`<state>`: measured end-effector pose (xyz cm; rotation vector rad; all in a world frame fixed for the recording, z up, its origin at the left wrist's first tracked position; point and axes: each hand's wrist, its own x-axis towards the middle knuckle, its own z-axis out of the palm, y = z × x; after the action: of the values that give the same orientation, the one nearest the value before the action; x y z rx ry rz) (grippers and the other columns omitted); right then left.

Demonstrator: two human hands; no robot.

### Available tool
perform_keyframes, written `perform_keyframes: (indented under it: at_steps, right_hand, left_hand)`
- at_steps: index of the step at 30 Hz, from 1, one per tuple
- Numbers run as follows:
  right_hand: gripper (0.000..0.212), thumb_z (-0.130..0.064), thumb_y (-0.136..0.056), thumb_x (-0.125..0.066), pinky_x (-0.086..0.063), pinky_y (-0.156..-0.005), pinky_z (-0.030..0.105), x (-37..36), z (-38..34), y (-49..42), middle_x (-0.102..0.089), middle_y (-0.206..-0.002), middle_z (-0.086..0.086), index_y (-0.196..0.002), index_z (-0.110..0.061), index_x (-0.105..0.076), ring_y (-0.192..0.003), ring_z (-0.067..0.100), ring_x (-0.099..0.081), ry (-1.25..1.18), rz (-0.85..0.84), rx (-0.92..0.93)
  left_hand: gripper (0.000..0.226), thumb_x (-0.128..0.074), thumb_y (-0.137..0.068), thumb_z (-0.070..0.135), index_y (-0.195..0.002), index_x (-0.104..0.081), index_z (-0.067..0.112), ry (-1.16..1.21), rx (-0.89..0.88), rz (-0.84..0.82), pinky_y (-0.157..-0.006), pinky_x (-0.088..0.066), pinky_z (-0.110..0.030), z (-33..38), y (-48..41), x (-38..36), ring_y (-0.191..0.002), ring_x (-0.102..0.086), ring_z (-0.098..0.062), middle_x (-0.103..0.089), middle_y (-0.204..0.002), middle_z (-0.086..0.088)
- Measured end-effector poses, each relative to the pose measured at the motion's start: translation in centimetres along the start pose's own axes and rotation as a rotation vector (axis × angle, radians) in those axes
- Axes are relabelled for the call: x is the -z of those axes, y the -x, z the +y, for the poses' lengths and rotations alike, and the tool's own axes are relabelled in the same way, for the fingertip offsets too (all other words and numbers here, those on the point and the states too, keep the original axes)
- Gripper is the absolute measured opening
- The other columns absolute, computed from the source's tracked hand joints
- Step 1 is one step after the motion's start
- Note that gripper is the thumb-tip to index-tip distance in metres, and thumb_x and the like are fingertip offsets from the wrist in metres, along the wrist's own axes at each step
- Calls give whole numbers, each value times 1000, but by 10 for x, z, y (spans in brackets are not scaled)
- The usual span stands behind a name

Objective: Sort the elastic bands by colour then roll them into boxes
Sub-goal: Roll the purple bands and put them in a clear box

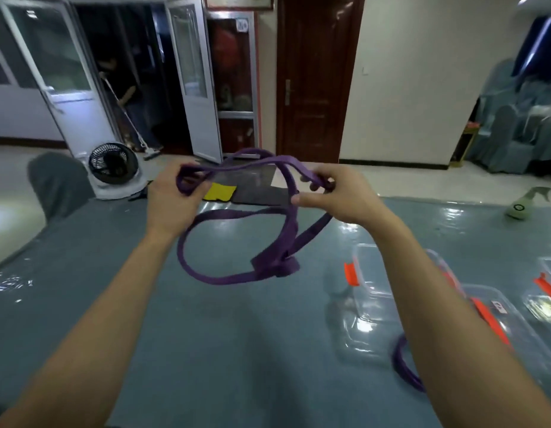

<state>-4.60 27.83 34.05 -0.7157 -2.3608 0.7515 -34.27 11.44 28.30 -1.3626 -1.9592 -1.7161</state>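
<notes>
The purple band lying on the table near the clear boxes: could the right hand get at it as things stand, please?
Probably not yet: the right hand pinches the tangled purple band, shared with the left hand. Once freed, the loose band looks within reach, just below its forearm.

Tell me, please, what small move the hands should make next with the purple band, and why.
Probably draw the left hand and right hand slightly apart to loosen the twisted bunch. Both grip the purple band above the table, and its hanging loops cross and bunch at the bottom, so it seems not ready for rolling.
</notes>
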Motion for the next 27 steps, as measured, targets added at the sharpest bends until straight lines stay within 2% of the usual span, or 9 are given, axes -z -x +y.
perform_keyframes:
  at_steps: [3,6,11,14,16,19,22,25,27]
  right_hand:
    - [20,-30,-91,-87,-59,-76,43,-30,21,13,-77,-80,7,-97,-13,-78,-72,21,-71,-127,-21,-118]
    - [18,-21,-86,-91,-61,-88,47,-52,39,26,-80,-90,10,-97,-12,-80,-90,31,-76,-180,-37,-191]
    - [16,-37,-84,-91,-50,-69,34,-63,63,31,-75,-81,-3,-92,-27,-82,-68,14,-58,-187,39,-200]
    - [31,-29,-90,-88,-57,-72,34,-54,66,28,-78,-93,3,-119,-26,-78,-71,14,-66,-298,37,-176]
    - [27,-20,-94,-84,-60,-72,37,-44,66,24,-76,-95,16,-121,-19,-76,-67,17,-69,-387,64,-159]
    - [17,-18,-98,-79,-63,-74,44,-26,67,14,-77,-96,24,-111,-7,-77,-70,26,-72,-531,103,-144]
    - [26,-21,-97,-81,-65,-76,45,-6,68,0,-79,-96,22,-121,-15,-73,-74,30,-76,-565,118,-106]
    - [26,-29,-95,-82,-68,-76,39,18,69,-12,-82,-97,8,-119,-22,-76,-80,29,-81,-590,138,-38]
    - [19,-29,-94,-84,-67,-71,34,32,71,-19,-82,-98,1,-111,-23,-80,-79,27,-82,-593,157,-8]
  left_hand:
    - [35,-83,-95,12,-114,-67,36,6,119,-108,-100,-56,-22,-12,17,-1,-102,-71,0,-75,-108,18]
    - [33,-80,-94,-2,-120,-68,14,55,189,-246,-104,-57,-36,-18,30,-6,-106,-74,-15,-77,-114,-6]
    - [68,-51,-69,-35,-114,-71,13,-20,206,-372,-99,-55,-24,-15,40,-13,-107,-71,-21,-73,-111,-1]
    - [57,-52,-80,-28,-110,-71,17,29,203,-379,-73,-49,-22,-7,36,-21,-77,-60,-12,-68,-93,3]
    - [43,-62,-87,-10,-114,-70,22,93,214,-453,-70,-47,-27,3,33,-31,-75,-59,-10,-69,-94,-2]
    - [28,-73,-100,21,-126,-67,31,78,228,-641,-80,-51,-26,15,32,-56,-90,-67,-9,-72,-106,6]
    - [30,-61,-111,42,-140,-62,39,-42,158,-762,-81,-50,-14,30,39,-93,-92,-67,6,-69,-103,24]
    - [43,-55,-114,37,-157,-50,36,22,186,-814,-112,-53,-31,48,45,-133,-125,-63,2,-65,-135,17]
    - [52,-57,-114,24,-162,-42,39,190,208,-764,-120,-47,-32,66,43,-159,-140,-56,-1,-60,-148,15]
